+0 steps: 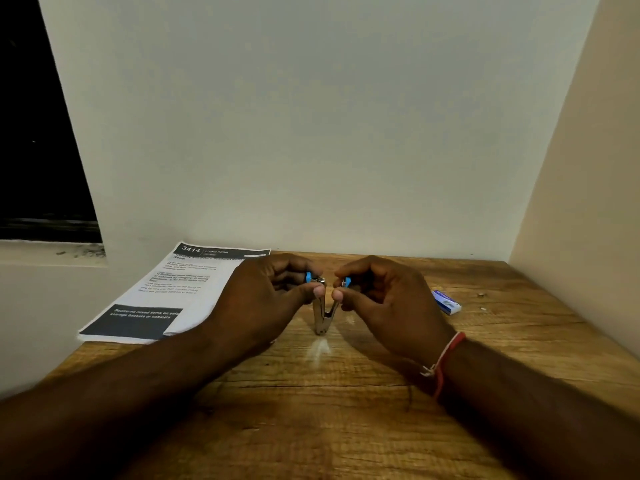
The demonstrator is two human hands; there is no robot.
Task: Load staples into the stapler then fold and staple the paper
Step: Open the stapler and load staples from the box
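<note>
While both hands hold the stapler (322, 318), note that it stands opened into a V with the hinge end pointing down. It sits toward the far edge of the desk (311, 410), about midway between the left and right edges. Whether the hinge end touches the desk surface cannot be determined.

Your left hand (263, 299) grips the left arm of the stapler. The thumb and curled fingers pinch its upper end, where a blue plastic part shows. Your right hand (388, 303) grips the right arm in the same way, with the thumb underneath and the fingers curled over a second blue part. The two thumb tips are close together but apart.

The paper (166, 292) lies flat at the far left corner of the desk, printed side up, partly hidden behind your left hand. A small blue and white staple box (447, 302) lies just beside your right hand, toward the far right corner. A red and white thread band (445, 362) circles your right wrist.
</note>
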